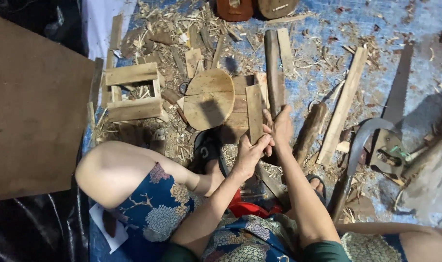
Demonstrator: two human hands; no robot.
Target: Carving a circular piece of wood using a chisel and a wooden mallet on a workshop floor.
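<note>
Now | step: left hand and right hand both clasp flat wooden slat, right of round wooden disc | next: judged, steady hold needed while fitting.

Round wooden board, small wooden frame, handsaw, curved blade

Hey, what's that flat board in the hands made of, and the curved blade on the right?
The flat board looks like raw, unfinished wood: pale tan, visible grain, rough edges. The curved blade appears to be dull grey metal, likely steel, with a faint sheen.
</note>
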